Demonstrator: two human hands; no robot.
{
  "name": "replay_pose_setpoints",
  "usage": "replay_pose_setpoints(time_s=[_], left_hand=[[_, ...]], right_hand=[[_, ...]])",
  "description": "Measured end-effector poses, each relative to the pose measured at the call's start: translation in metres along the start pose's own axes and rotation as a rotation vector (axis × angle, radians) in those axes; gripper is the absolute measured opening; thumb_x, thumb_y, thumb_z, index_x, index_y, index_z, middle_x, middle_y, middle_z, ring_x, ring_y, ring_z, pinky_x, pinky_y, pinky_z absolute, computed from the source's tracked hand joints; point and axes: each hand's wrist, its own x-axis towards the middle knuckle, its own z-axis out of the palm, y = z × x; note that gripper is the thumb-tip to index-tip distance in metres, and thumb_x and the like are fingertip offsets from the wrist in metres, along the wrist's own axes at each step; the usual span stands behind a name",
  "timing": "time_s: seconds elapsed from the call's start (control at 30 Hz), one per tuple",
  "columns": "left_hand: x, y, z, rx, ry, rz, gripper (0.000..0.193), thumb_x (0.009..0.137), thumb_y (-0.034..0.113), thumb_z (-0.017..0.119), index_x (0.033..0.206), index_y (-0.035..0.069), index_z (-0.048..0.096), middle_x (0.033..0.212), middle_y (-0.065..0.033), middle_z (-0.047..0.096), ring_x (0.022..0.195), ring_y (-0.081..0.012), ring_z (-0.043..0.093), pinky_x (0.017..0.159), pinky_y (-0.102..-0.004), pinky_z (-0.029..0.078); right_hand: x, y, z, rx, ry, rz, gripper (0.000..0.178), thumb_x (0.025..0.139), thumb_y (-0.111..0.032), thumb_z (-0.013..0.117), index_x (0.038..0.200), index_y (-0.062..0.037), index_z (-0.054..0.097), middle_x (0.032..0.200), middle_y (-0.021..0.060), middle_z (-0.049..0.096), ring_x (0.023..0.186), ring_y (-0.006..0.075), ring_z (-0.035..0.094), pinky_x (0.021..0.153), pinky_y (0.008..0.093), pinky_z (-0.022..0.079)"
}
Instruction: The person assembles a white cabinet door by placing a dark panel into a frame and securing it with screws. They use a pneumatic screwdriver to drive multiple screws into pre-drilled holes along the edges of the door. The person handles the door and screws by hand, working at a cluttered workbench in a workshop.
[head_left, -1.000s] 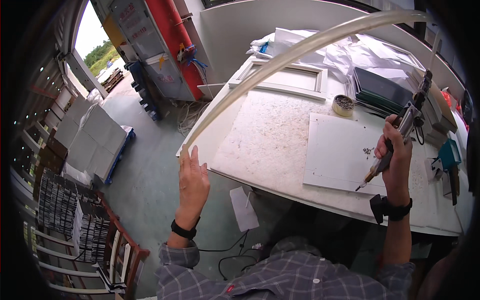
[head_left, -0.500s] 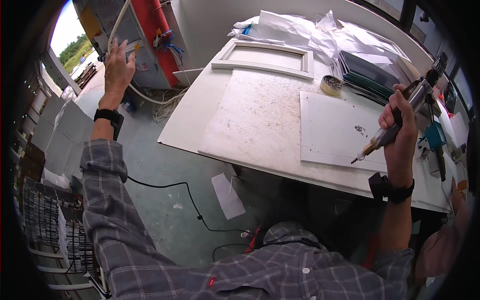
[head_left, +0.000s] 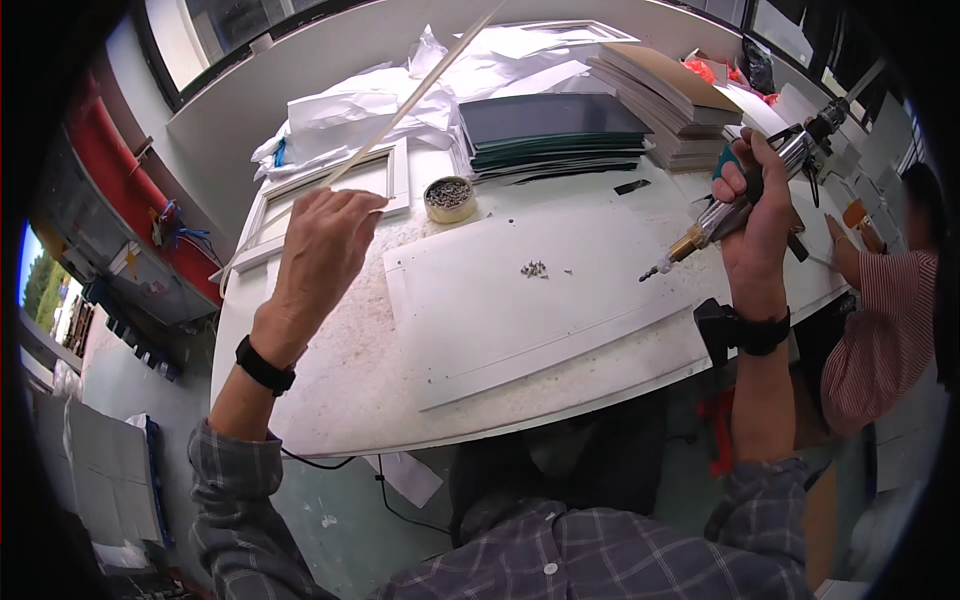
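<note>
My right hand (head_left: 762, 205) is wrapped round a silver power screwdriver (head_left: 735, 212) with a brass nose. Its dark bit points down-left, above a flat white panel (head_left: 500, 335). A small heap of screws (head_left: 533, 270) lies on that panel. Beyond its far edge, a round yellowish tub (head_left: 449, 212) is filled with more screws. My left hand (head_left: 325, 250) hovers over the table's left part with its fingers drawn together, near a white rectangular frame (head_left: 398, 178). A long pale hose (head_left: 420, 95) passes behind this hand; whether the fingers grip it is hidden.
Dark green sheets (head_left: 555, 140) and brown-edged boards (head_left: 670, 95) are stacked at the back. White wrapping sheets (head_left: 345, 115) lie crumpled behind the frame. At right sits another person in a striped shirt (head_left: 880, 335). A red column (head_left: 125, 170) stands far left.
The view has swung right. My left hand has come from beside the grey cabinet to over the table, its spread fingers now closed. The hose now crosses above the table; my right hand keeps the screwdriver.
</note>
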Motion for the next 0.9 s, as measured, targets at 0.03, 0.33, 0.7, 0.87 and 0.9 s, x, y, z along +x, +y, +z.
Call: replay_pose_setpoints(time_s=[0.03,0.33,0.7,0.87,0.9], left_hand=[[-0.003,0.029,0.006,-0.112,-0.122,-0.072,0.017,0.095,0.013,0.073,0.110,0.006,0.073,0.106,-0.0126,0.076,0.102,-0.0298,0.072,0.100,-0.0445,0.052],[0.011,0.106,0.102,-0.575,-0.419,-0.233,0.026,0.092,0.011,0.076,0.117,0.005,0.071,0.094,-0.0123,0.071,0.083,-0.0256,0.071,0.077,-0.0362,0.058],[0.045,0.112,0.111,-0.440,-0.436,-0.174,0.021,0.094,0.015,0.073,0.114,0.010,0.073,0.090,-0.0099,0.073,0.078,-0.0274,0.071,0.071,-0.0370,0.056],[0.045,0.109,0.122,-0.462,-0.425,-0.158,0.014,0.095,0.016,0.071,0.106,0.009,0.075,0.092,-0.0098,0.075,0.079,-0.0291,0.071,0.072,-0.0381,0.056],[0.047,0.113,0.122,-0.457,-0.421,-0.160,0.013,0.095,0.016,0.071,0.104,0.009,0.075,0.092,-0.0097,0.075,0.079,-0.0293,0.071,0.072,-0.0381,0.056]], right_hand=[[0.006,0.008,-0.004,0.018,0.007,0.022,0.031,0.098,-0.024,0.070,0.118,-0.0008,0.062,0.103,0.0043,0.056,0.070,0.0074,0.047,0.062,0.0252,0.041],[0.014,0.063,-0.004,0.087,-0.073,0.178,0.024,0.099,-0.026,0.070,0.110,-0.0063,0.063,0.093,0.0004,0.056,0.063,0.0061,0.049,0.057,0.0263,0.043],[0.018,0.084,-0.004,0.136,-0.086,0.228,0.026,0.099,-0.029,0.069,0.112,-0.0066,0.062,0.095,0.0000,0.057,0.062,0.0051,0.048,0.056,0.0252,0.043],[0.016,0.089,-0.004,0.148,-0.094,0.228,0.025,0.099,-0.028,0.068,0.111,-0.0070,0.062,0.096,0.0010,0.056,0.062,0.0044,0.049,0.055,0.0250,0.043],[0.017,0.088,-0.006,0.144,-0.106,0.219,0.024,0.100,-0.028,0.068,0.111,-0.0071,0.061,0.097,0.0011,0.056,0.062,0.0042,0.049,0.054,0.0248,0.043]])
